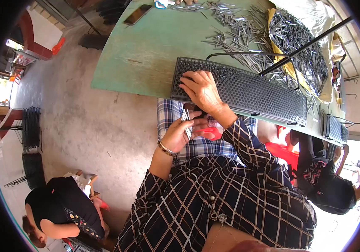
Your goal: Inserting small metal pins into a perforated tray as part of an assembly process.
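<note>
Text (or numbers) — none legible

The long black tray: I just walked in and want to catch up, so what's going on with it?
A seated person has their right hand on the left end of the black tray; whether its fingertips hold a piece is hidden. Their left hand holds a small bunch of thin rods over the lap. Similar loose pieces lie scattered on the green table beyond the tray.
</note>
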The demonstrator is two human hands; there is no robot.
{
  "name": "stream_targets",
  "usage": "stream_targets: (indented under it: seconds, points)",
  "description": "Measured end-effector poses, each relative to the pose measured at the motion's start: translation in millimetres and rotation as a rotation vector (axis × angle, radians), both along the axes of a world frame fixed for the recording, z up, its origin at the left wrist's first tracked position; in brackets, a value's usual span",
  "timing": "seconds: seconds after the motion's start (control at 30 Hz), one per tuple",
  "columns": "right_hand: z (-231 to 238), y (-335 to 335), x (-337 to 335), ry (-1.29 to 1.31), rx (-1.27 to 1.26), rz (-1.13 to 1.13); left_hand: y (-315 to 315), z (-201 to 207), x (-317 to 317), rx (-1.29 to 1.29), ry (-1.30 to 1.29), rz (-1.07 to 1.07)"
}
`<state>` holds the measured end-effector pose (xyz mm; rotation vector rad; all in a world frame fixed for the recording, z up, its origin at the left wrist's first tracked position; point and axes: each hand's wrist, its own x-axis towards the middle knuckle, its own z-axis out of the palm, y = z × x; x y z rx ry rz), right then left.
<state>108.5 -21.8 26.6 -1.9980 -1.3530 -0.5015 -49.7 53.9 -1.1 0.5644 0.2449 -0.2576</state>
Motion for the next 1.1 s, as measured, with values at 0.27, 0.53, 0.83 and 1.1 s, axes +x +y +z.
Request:
stream_targets:
  seconds: [0.27, 0.53, 0.83, 1.1]
  points:
    - [14.0, -29.0, -20.8, 0.845, -0.032, 0.249, 5.2, 5.3, 2.5, 0.088, -0.072, 0.036]
    - [24.4, -40.1, -9.9, 1.219, -0.005, 0.064, -2.0, 5.0, 9.9, 0.076, -0.048, 0.029]
    - [13.0, -12.1, 4.5, 0.824, 0.214, -0.15, -5.9, 0.0, 3.4, 0.088, -0.004, 0.008]
    - [9.0, -5.4, 3.3, 0.761, 0.257, -0.144, -7.7, -1.3, -1.0, 0.05, 0.005, 0.011]
